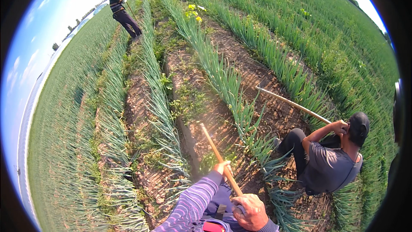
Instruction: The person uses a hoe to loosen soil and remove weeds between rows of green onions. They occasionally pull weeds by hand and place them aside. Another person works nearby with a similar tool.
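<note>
My left hand (222, 167), in a purple striped sleeve, grips a wooden pole (212, 142) around its middle. Lower down, my right hand (251, 212) is wrapped over the near end of the same pole. The pole slants forward and left above a strip of bare soil (220, 116). Its far end is pale, and no blade can be made out there. Weeds (188, 101) grow on the soil ahead of that end. Rows of green onion-like plants (236, 103) run along both sides of the strip.
At right, a person (334, 158) in a dark cap sits or crouches low, holding a long-handled hoe (293, 104) across the neighbouring strip. Another person (124, 14) stands farther up the rows at left with a pole. Yellow-flowered plants (193, 13) rise among the crop.
</note>
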Motion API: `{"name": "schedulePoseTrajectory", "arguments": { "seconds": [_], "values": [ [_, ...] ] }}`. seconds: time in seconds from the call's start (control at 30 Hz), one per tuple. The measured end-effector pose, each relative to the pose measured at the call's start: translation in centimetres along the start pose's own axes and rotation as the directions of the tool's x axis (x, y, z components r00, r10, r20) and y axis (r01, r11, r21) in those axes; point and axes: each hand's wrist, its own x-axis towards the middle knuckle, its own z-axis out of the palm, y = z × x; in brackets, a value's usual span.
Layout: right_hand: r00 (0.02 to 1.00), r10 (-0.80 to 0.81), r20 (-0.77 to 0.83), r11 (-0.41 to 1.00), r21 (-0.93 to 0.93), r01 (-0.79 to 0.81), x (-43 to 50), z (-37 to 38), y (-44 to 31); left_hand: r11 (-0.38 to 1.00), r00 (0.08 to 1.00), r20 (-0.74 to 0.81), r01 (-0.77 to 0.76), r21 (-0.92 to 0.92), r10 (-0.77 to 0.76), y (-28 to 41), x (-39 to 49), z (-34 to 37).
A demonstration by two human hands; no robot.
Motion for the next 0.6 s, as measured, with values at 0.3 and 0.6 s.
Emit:
{"name": "schedulePoseTrajectory", "arguments": {
  "seconds": [0.3,0.6],
  "values": [
    [0.993,-0.047,0.109,0.998,0.034,0.044,0.1,0.8,0.3,1.000,1.000,-0.005,0.027,0.006,-0.027,0.3,0.1,-0.6],
    [0.990,-0.044,0.132,0.999,0.031,0.040,0.4,0.9,-0.1,1.000,1.000,0.008,-0.001,-0.010,0.001,0.9,-0.5,-0.6]
  ]
}}
